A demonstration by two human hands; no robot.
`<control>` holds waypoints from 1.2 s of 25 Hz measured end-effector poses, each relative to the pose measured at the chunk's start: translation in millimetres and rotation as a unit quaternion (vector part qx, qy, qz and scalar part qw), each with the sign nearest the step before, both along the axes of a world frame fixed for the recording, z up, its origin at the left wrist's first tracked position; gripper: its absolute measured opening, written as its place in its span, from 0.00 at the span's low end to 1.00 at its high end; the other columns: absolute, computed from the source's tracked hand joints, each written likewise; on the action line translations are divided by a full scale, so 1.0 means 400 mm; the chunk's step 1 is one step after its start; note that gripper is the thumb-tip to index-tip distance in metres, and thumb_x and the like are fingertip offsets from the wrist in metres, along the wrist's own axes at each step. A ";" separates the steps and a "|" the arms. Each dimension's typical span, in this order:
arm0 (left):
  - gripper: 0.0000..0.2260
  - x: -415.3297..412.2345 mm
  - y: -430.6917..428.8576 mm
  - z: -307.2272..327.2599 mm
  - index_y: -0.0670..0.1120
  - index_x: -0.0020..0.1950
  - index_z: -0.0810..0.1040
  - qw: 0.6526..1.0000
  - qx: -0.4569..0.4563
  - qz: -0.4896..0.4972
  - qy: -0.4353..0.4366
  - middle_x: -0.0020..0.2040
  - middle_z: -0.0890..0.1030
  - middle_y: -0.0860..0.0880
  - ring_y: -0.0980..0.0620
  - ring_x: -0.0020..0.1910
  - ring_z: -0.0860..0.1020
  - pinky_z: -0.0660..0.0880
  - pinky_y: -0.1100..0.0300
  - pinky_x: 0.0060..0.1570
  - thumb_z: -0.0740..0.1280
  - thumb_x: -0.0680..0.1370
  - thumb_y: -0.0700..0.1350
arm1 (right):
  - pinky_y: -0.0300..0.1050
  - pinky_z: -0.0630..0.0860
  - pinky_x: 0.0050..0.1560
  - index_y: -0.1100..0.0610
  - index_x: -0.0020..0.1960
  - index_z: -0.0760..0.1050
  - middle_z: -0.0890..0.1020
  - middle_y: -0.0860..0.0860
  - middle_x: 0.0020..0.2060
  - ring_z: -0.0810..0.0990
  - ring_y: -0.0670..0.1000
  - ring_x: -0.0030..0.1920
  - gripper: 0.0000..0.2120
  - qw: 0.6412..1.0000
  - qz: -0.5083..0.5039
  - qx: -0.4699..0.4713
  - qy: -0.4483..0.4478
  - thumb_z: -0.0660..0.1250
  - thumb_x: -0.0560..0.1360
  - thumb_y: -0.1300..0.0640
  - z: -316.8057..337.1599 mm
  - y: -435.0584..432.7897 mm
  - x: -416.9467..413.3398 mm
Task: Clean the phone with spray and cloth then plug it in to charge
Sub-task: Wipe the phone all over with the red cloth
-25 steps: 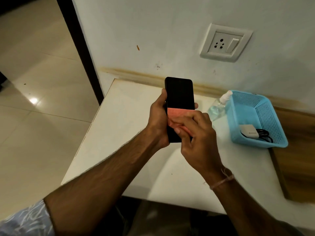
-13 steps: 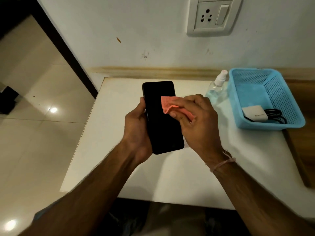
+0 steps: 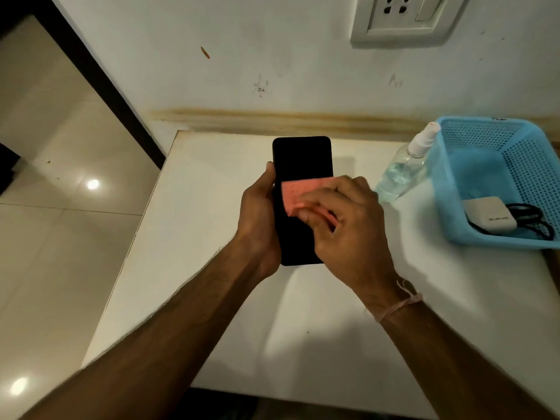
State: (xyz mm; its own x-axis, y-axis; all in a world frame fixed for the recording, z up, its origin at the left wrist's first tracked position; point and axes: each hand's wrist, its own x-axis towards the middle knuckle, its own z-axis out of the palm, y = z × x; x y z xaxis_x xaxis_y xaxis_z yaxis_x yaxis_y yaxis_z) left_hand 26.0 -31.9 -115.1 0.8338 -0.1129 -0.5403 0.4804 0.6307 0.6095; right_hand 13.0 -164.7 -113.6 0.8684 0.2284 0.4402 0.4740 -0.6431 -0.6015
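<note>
Over the white table (image 3: 212, 268), the left hand (image 3: 257, 219) is gripping a black phone (image 3: 301, 159) by its left edge. The thumb is lying along the side and the fingers are hidden behind it. The phone is being held upright above the tabletop, its dark screen facing the camera. The right hand (image 3: 345, 225) is pinching a folded pink cloth (image 3: 298, 192) in curled fingers and pressing it onto the middle of the screen. The cloth is covering a band across the glass, and the right hand is hiding the phone's lower right part. A thin thread bracelet (image 3: 400, 304) is sitting on the right wrist.

Far right on the table, a clear spray bottle (image 3: 403, 171) with a white nozzle is standing just beside the left wall of a blue perforated basket (image 3: 497, 240); cannot tell if they are touching. Inside the basket a white charger (image 3: 489, 215) is lying with a black cable (image 3: 533, 219) bunched against it. A white wall socket (image 3: 400, 16) with a switch is showing on the wall (image 3: 272, 56) above, cut off by the top edge.
</note>
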 end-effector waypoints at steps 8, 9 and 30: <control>0.30 0.006 -0.008 -0.017 0.43 0.56 0.86 1.000 0.000 0.015 -0.002 0.53 0.85 0.40 0.43 0.48 0.85 0.82 0.53 0.46 0.54 0.82 0.65 | 0.56 0.75 0.48 0.56 0.48 0.83 0.82 0.53 0.45 0.78 0.55 0.46 0.04 0.999 -0.022 -0.040 0.008 0.73 0.73 0.61 0.003 -0.055 0.014; 0.30 0.005 -0.013 -0.017 0.44 0.52 0.87 1.000 0.003 0.014 -0.002 0.52 0.86 0.40 0.43 0.48 0.85 0.82 0.53 0.45 0.54 0.82 0.65 | 0.56 0.76 0.48 0.58 0.49 0.82 0.82 0.54 0.45 0.78 0.56 0.46 0.05 0.998 -0.050 -0.033 0.010 0.72 0.74 0.60 0.006 -0.054 0.012; 0.32 -0.027 -0.023 0.038 0.40 0.64 0.80 0.999 0.010 0.018 -0.040 0.56 0.84 0.38 0.42 0.51 0.84 0.82 0.53 0.48 0.51 0.83 0.64 | 0.56 0.75 0.43 0.58 0.45 0.83 0.81 0.54 0.40 0.78 0.57 0.42 0.05 1.000 0.002 -0.028 -0.013 0.73 0.69 0.63 0.047 -0.044 -0.021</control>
State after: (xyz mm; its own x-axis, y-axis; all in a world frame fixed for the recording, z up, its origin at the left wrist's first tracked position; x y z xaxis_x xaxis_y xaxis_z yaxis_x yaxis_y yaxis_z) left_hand 15.0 -41.1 -99.9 0.8782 -0.0713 -0.4729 0.4059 0.6339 0.6583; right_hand 4.5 -182.3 -94.7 0.8558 0.2568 0.4491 0.4916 -0.6740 -0.5514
